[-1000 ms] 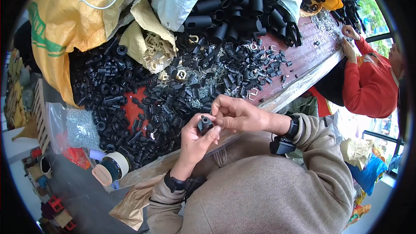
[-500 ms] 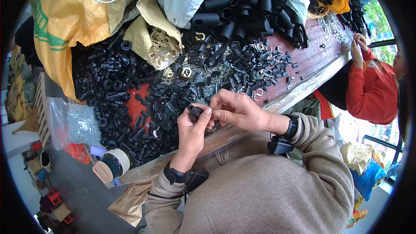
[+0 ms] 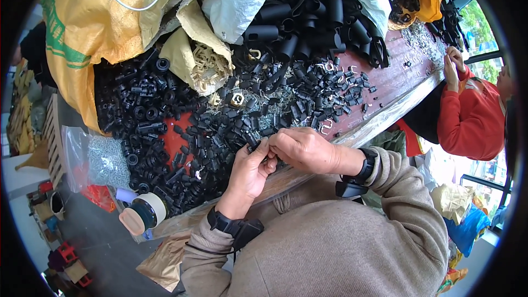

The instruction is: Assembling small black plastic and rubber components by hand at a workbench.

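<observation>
Above the table's near edge, my two hands meet. My left hand [image 3: 246,176] is closed around a small black plastic part [image 3: 252,142], whose end sticks out past the thumb. My right hand [image 3: 305,151] is pinched against the left fingertips at that part; whatever its fingers hold is hidden behind them. Just beyond lie many small black plastic pieces [image 3: 300,109], scattered with grey metal bits [image 3: 269,111] and cream-coloured hooks [image 3: 326,126]. To the left is a heap of black ring-ended plastic fittings [image 3: 148,113].
Past the heaps, a paper sack [image 3: 212,66] spills cream pieces, and a white sack [image 3: 236,8] flanks black tubes [image 3: 335,11]. A yellow sack [image 3: 104,27] stands left. A bag of screws [image 3: 107,162] and a lidded cup [image 3: 144,212] sit near left. A person in red [image 3: 473,115] works at right.
My right hand has curled in closer over the left fingertips. The black part has tipped and is more covered by my fingers. My left hand has shifted slightly.
</observation>
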{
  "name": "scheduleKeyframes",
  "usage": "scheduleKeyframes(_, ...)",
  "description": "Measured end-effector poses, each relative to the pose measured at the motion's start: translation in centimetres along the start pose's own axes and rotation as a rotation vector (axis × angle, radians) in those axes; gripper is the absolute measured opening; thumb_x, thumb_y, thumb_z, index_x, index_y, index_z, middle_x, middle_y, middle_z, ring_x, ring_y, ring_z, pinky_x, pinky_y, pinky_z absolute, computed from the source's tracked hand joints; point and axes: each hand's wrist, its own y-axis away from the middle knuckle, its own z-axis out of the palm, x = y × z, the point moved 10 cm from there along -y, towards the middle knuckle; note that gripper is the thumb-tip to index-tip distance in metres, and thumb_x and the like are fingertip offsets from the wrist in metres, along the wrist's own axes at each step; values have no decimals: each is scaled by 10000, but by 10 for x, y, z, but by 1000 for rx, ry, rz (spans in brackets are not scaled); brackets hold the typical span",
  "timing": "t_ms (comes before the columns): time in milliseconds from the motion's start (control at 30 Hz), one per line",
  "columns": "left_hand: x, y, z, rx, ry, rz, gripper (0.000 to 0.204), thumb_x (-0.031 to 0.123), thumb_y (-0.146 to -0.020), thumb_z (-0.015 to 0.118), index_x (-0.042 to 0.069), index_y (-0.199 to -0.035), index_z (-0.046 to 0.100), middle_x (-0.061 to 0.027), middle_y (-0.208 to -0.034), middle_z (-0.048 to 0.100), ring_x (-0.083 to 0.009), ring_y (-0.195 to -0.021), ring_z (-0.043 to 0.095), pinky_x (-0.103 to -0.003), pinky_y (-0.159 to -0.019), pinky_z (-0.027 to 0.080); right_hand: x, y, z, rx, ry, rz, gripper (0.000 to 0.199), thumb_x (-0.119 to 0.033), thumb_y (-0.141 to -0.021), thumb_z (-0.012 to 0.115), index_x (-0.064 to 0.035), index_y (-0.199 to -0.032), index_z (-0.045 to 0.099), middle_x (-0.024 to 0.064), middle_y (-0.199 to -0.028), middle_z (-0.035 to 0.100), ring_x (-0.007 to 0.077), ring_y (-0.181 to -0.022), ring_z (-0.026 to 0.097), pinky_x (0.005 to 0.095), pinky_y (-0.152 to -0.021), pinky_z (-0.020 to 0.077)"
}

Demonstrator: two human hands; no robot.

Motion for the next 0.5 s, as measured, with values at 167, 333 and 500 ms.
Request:
scheduleKeyframes(167, -2, 1, 7, -71, 54, -68, 157, 201, -847, 524, 44, -852, 523, -21, -729, 514, -99, -577, 476, -201, -500, 400, 17, 0, -1, 8, -163, 197, 109, -48, -726, 548, -33, -816, 489, 91, -662, 513, 256, -594, 564, 335, -523, 461)
scheduleKeyframes(333, 7, 6, 31, -200, 126, -36, 240, 236, -869, 481, 33, -993, 507, -40, -848, 546, -108, -664, 531, -203, -562, 436, 20, 0, -16, 35, -214, 221, 104, -6, -728, 567, -14, -814, 511, 92, -729, 532, 248, -662, 546, 308, -565, 439)
scheduleKeyframes(500, 5, 7, 19, -201, -48, -5, 287, 249, -879, 460, 22, -1051, 498, -50, -918, 553, -116, -757, 550, -230, -627, 459, 7, -2, -19, 0, -53, 119, 125, -26, -704, 591, -24, -809, 523, 94, -858, 511, 251, -821, 501, 330, -686, 385)
